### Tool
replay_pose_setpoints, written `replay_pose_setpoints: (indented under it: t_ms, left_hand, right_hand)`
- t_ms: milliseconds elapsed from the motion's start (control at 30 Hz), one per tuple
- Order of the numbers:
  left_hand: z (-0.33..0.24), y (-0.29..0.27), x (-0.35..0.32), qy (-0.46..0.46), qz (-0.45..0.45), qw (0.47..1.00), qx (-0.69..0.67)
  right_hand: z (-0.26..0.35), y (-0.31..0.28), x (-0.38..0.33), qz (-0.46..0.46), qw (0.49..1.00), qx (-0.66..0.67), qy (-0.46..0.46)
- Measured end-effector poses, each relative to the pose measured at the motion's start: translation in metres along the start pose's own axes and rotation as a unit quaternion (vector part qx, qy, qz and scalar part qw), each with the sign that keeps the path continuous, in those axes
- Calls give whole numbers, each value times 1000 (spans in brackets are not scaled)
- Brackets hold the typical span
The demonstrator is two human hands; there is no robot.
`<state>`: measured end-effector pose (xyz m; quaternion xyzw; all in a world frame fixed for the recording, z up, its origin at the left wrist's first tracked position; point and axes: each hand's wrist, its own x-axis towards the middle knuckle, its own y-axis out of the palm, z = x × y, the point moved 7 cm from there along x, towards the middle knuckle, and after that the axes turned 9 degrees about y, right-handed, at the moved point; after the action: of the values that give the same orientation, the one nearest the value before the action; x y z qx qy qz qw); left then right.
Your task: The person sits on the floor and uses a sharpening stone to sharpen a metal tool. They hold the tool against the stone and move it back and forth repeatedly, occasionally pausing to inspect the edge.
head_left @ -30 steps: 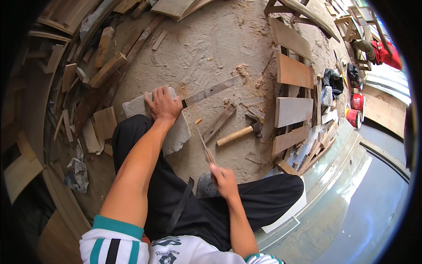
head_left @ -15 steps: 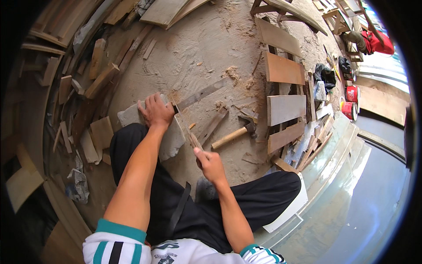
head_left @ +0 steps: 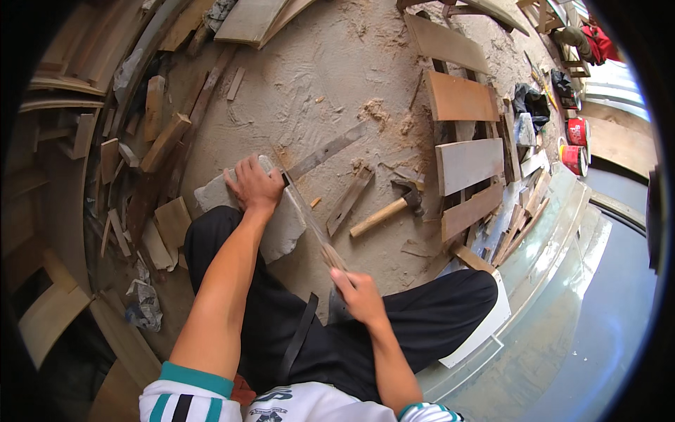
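Observation:
A pale, rough-edged block [head_left: 281, 235] lies in front of my left knee. My left hand [head_left: 254, 184] presses down on it, fingers curled, gripping the end of a narrow grey-brown wooden strip [head_left: 327, 150] that sticks out to the right over the floor. In my right hand [head_left: 358, 297] is the wooden handle of a handsaw [head_left: 311, 224]. Its thin blade slants up and left, seen nearly edge-on, and its far end meets the strip right beside my left hand. What lies beneath my left palm is hidden.
A hammer [head_left: 383, 214] and a short wood offcut [head_left: 350, 200] lie right of the block. Further right are spaced boards [head_left: 470, 167], red cans [head_left: 574, 159] and a glass sheet [head_left: 524, 330]. Wood scraps [head_left: 164, 141] crowd the left. A person in red [head_left: 598, 46] is at far right.
My right hand has drawn the saw back toward me, down and slightly right. My left hand stays on the strip and block. The whole view has shifted a little.

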<state>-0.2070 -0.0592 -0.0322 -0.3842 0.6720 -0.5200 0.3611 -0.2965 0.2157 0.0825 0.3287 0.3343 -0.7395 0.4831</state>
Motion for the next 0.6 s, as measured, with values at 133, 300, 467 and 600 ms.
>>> replay_pose_setpoints:
  t_ms: [133,300,467,600]
  left_hand:
    - [-4,0,1,15,-2,1000,11]
    - [-16,7,-2,14,-13,1000,-10]
    - [0,-1,-1,4,-2,1000,1]
    - [-10,1,7,10,4,1000,-19]
  right_hand:
    - [-8,-23,-14,11,1000,16,20]
    - [19,1,56,0,1000,12,-14]
    - [-13,-28,-19,30,999,-3,36]
    - [3,-10,51,48,997,65,14]
